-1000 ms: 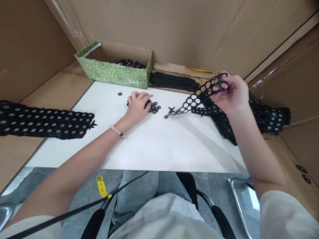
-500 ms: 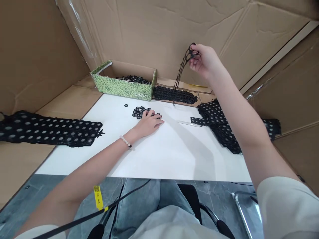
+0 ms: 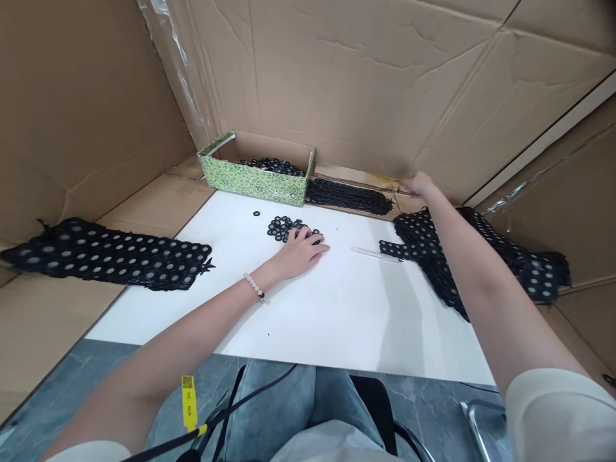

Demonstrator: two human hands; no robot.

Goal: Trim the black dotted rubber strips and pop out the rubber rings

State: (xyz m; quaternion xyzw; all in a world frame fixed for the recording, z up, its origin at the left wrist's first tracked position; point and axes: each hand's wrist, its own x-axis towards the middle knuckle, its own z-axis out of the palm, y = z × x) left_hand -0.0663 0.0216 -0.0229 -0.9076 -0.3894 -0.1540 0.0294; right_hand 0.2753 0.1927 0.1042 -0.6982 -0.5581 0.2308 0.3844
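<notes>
My left hand (image 3: 299, 252) lies flat on the white table, fingers apart, their tips resting on a cluster of small black rings (image 3: 282, 228). Its fingers partly cover the rings at the cluster's right side. My right hand (image 3: 418, 184) reaches to the back of the table, beside the right end of a pile of black mesh strips (image 3: 351, 196). Its fingers look small and blurred, and I cannot make out anything in them. Below that hand lies a heap of black sheets with grey dots (image 3: 418, 240). A slim clear-and-white pen-like tool (image 3: 376, 255) points at the heap.
A green patterned box (image 3: 257, 183) holding many black rings (image 3: 276, 167) stands at the back. One loose ring (image 3: 256, 213) lies in front of it. More dotted black sheets (image 3: 115, 253) lie at the left. Cardboard walls (image 3: 356, 83) enclose the table (image 3: 332, 321).
My right hand has come down from above the table to its back right. The black mesh strip that hung from it no longer shows there. My left hand stays on the rings.
</notes>
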